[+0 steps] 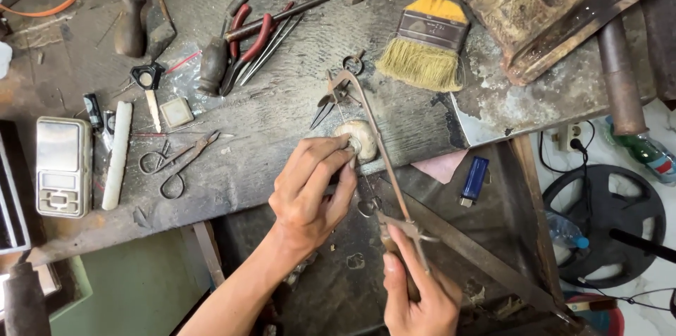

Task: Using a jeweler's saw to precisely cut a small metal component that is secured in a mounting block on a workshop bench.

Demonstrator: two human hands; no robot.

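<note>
On the counter (232,167), the saw (373,139) runs from 12 to 6 o'clock, its handle gripped in the right hand (415,287). The left hand (310,188) pinches a small piece (354,144) on the peg (355,140). Cutting looks underway; how far through the piece, I cannot tell.

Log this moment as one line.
left hand: pinching small ring on bench peg | right hand: gripping saw frame handle | nearby: brush, blue lighter
</note>
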